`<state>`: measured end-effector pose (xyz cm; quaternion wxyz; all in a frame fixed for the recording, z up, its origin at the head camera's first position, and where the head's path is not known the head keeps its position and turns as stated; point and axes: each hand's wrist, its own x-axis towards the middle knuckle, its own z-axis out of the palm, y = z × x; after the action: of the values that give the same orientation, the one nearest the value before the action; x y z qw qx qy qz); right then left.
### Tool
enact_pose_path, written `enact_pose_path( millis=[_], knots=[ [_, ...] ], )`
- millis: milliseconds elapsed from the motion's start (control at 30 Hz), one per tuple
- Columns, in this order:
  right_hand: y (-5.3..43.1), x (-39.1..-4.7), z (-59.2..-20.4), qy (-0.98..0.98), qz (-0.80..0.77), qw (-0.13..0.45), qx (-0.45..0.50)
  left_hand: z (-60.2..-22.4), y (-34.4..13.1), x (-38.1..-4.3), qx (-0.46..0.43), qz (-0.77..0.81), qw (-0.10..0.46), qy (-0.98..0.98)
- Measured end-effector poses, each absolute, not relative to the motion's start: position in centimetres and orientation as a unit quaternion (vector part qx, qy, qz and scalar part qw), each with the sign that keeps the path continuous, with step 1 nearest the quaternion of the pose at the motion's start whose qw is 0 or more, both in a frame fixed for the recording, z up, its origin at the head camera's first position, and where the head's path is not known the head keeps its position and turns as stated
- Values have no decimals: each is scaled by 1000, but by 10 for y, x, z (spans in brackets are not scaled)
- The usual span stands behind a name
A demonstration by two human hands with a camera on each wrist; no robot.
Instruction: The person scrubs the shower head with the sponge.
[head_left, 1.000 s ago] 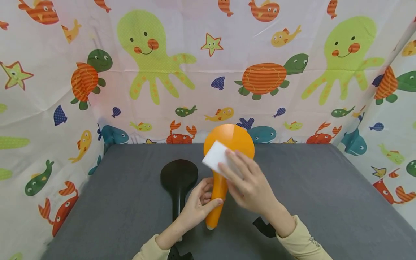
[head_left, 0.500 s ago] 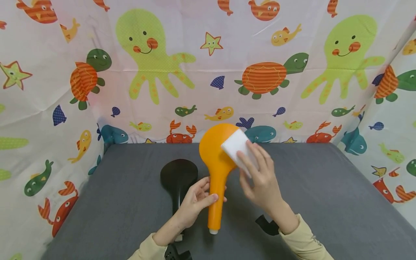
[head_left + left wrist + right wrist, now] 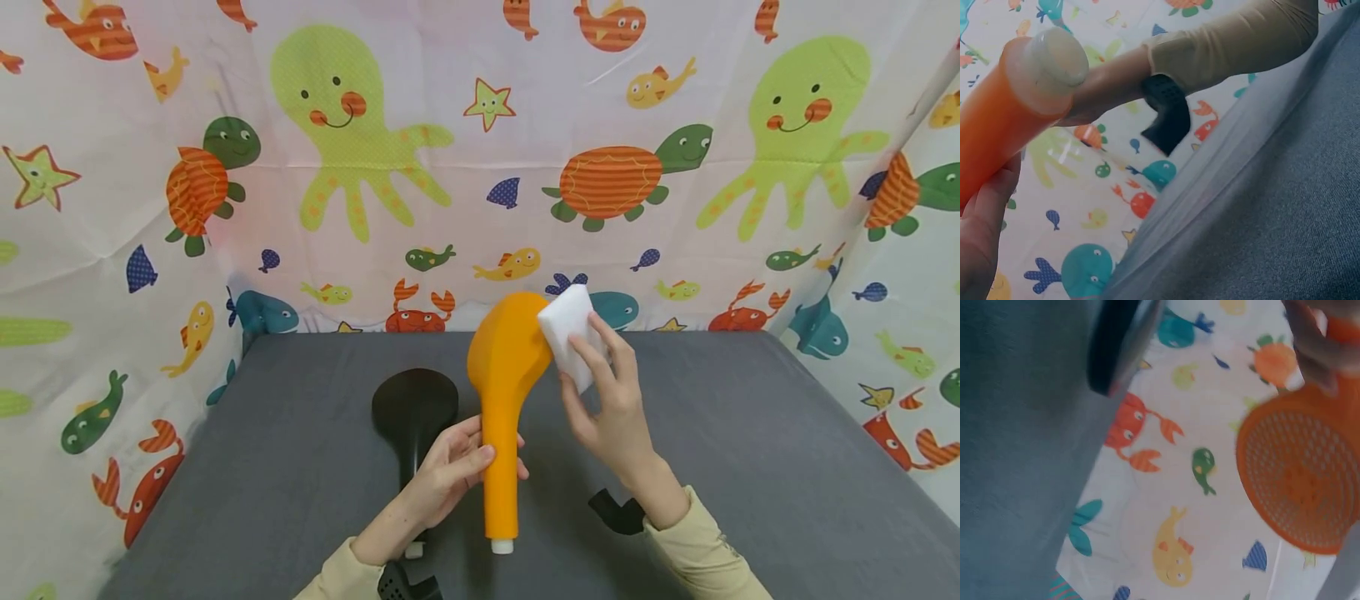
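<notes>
An orange handheld shower head [image 3: 501, 392] stands upright above the table, its handle gripped by my left hand [image 3: 450, 477]. Its rounded back and side face me in the head view, and the right wrist view shows its perforated spray face [image 3: 1300, 478]. At the handle's bottom is a whitish end piece [image 3: 1057, 59]. My right hand [image 3: 617, 404] pinches a white sponge block [image 3: 572, 333] between thumb and fingers, right at the right edge of the orange head. A black shower head [image 3: 415, 404] lies on the table behind my left hand, its handle partly covered.
The grey-covered table [image 3: 750, 450] spreads out on both sides. A curtain [image 3: 465, 183] printed with sea animals hangs behind it and along the sides. Black wrist mounts [image 3: 617, 512] stick out beneath my forearms.
The sponge has gone from the front of the orange head to its right edge, moving right and up. My left hand has turned the shower head, so its handle is now nearly vertical.
</notes>
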<state>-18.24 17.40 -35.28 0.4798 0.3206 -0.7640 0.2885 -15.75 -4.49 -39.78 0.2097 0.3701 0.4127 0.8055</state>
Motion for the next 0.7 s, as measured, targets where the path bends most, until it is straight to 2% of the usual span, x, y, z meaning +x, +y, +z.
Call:
enact_pose_path(
  millis=[167,233,400,567,700],
  knots=[
    [165,-176,-360,-723,199,496,437,-398,-46,-158,365,805,214,415],
    [164,-175,-361,-718,166,501,454,-399,-46,-158,367,804,217,416],
    [167,-179,-348,-732,235,496,403,-402,-46,-159,399,783,211,427],
    [162,-167,-316,-742,388,440,323,-403,-43,-157,429,756,199,452],
    [156,-156,-315,-739,421,421,315,-401,-43,-158,426,750,164,479]
  ],
)
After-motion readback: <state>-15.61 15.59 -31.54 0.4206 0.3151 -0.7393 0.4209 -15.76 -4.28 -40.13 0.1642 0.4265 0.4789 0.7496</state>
